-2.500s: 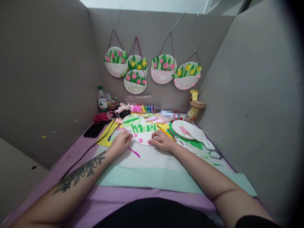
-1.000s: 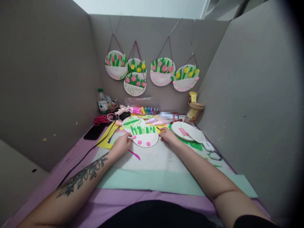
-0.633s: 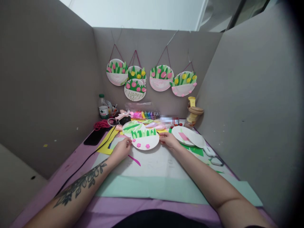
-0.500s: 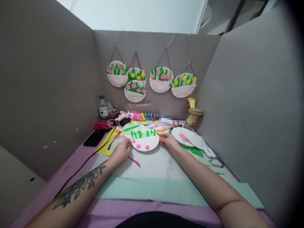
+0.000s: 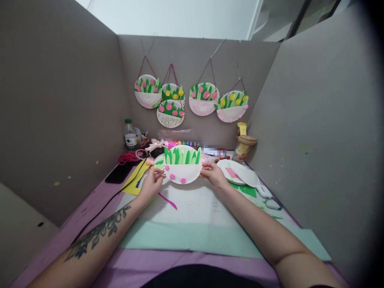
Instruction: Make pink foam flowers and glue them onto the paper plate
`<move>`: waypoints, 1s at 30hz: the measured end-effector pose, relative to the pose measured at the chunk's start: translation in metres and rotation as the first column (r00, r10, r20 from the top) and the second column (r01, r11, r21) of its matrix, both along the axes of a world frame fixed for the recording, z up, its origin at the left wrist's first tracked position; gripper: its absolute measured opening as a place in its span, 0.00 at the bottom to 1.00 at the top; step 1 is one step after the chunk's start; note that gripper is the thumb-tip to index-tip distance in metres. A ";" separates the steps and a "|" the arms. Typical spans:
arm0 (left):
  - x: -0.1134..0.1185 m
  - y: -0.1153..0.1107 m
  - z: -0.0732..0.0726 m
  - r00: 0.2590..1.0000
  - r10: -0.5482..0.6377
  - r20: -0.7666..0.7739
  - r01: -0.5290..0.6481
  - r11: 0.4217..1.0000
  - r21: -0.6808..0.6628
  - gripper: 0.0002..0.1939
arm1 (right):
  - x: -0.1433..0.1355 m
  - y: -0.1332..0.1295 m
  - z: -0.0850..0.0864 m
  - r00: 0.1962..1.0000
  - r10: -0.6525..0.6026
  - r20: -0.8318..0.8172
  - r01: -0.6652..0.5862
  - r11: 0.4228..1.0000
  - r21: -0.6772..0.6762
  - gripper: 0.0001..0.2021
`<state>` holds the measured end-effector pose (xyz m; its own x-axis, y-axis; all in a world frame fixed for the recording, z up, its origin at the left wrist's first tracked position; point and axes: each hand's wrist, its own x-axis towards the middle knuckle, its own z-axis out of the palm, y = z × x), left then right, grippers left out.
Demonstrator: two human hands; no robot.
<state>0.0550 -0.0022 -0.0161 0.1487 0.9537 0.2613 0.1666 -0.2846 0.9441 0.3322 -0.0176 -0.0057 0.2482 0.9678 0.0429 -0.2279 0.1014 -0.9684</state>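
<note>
A white paper plate craft [image 5: 186, 173] with green paper leaves along its upper half and three pink flowers on its lower left rim is held up above the mat. My left hand [image 5: 152, 182] pinches its left edge, and my right hand [image 5: 212, 174] grips the right edge. Behind its left side, another plate with green pieces [image 5: 159, 161] is partly hidden. A magenta plastic knife [image 5: 168, 201] lies on the white mat [image 5: 198, 208] below my left hand.
Decorated plates [image 5: 204, 108] hang on the grey back panel. White plates [image 5: 231, 179] and a glue gun [image 5: 264, 192] lie right. On the left are a phone [image 5: 120, 173], a black cable [image 5: 114, 195], pink cord [image 5: 129, 158] and a bottle [image 5: 130, 138]. A lidded cup [image 5: 244, 148] stands back right.
Both hands have raised the plate craft slightly and tilted it more upright, so its green leaves show taller. It now covers more of the plate and supplies behind it.
</note>
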 end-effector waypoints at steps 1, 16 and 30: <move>0.000 0.000 0.003 0.997 0.003 0.075 -0.001 0.999 -0.036 0.16 | 0.000 -0.001 0.001 1.000 0.010 -0.025 -0.010 1.000 0.003 0.24; 0.001 -0.005 0.021 0.880 0.102 0.463 0.019 0.968 -0.250 0.29 | -0.005 -0.008 0.011 0.955 0.215 -0.204 -0.209 0.977 0.050 0.21; 0.000 -0.010 0.030 0.843 0.085 0.531 0.062 0.965 -0.253 0.29 | 0.004 -0.005 0.008 0.925 0.340 -0.171 -0.343 0.939 0.012 0.15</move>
